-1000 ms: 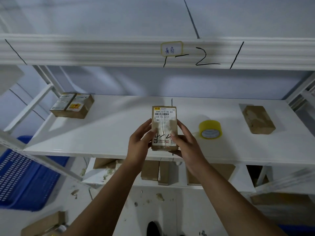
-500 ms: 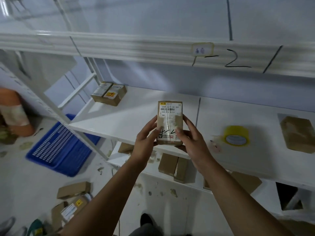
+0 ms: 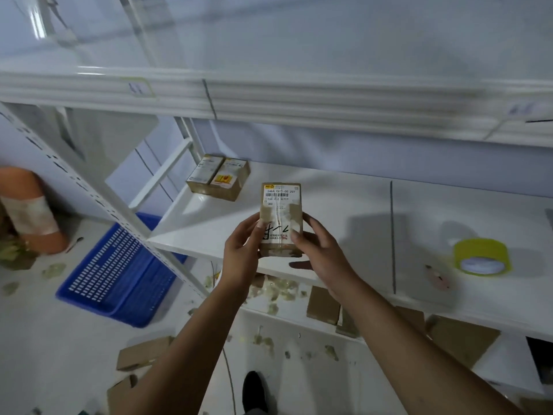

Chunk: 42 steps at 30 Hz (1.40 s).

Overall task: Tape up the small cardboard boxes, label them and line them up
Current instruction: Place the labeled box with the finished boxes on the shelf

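Gripping the box (image 3: 280, 211) low in left hand (image 3: 241, 259) and right hand (image 3: 321, 253), long axis twelve-to-six, shelved pair of boxes (image 3: 218, 181) at ten o'clock, nearer the left.

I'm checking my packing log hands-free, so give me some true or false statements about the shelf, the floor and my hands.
The left hand and the right hand both hold the small brown cardboard box with a white label. True.
The yellow tape roll lies on the floor. False: it sits on the white metal shelf, right of the hands.
Two labelled brown cardboard boxes sit side by side at the shelf's back left. True.
The blue plastic basket stands on the shelf. False: it lies on the floor, left of the shelving.
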Available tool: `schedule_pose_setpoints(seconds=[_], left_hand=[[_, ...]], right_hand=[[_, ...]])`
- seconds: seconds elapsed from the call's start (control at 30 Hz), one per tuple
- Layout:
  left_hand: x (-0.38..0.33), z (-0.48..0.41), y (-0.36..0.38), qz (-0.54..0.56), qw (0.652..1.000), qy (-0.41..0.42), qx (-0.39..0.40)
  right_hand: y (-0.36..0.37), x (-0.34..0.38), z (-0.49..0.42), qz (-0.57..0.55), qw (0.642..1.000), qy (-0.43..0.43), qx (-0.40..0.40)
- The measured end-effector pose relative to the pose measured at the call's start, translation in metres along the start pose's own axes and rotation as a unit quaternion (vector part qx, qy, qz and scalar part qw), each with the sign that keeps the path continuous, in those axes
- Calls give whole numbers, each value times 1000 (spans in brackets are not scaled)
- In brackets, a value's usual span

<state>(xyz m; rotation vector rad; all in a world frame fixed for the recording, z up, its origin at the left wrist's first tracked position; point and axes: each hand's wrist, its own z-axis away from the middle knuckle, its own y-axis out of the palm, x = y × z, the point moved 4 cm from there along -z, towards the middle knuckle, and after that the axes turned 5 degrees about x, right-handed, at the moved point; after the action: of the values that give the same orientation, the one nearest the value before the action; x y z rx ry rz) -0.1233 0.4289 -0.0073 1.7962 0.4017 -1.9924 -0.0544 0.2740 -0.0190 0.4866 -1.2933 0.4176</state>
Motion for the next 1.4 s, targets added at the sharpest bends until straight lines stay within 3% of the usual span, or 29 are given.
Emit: schedule_pose_setpoints(seconds=[0.23, 0.63, 0.8, 0.97, 1.4], left_hand=[[9, -69, -79, -7, 999, -11, 39], [40, -146, -130, 3, 973, -61, 225], [65, -165, -132, 0, 985, -67, 157], [84, -190, -126, -75, 989, -49, 116], [95, -236, -112, -113, 983, -142, -7]], right_hand=[[73, -7, -68, 26, 999, 19, -36], [119, -33, -139, 23, 990, 26, -135], [109, -59, -165, -9, 983, 45, -179], [98, -82, -200, 43, 975, 80, -201], [70, -86, -259, 118, 960, 114, -227]])
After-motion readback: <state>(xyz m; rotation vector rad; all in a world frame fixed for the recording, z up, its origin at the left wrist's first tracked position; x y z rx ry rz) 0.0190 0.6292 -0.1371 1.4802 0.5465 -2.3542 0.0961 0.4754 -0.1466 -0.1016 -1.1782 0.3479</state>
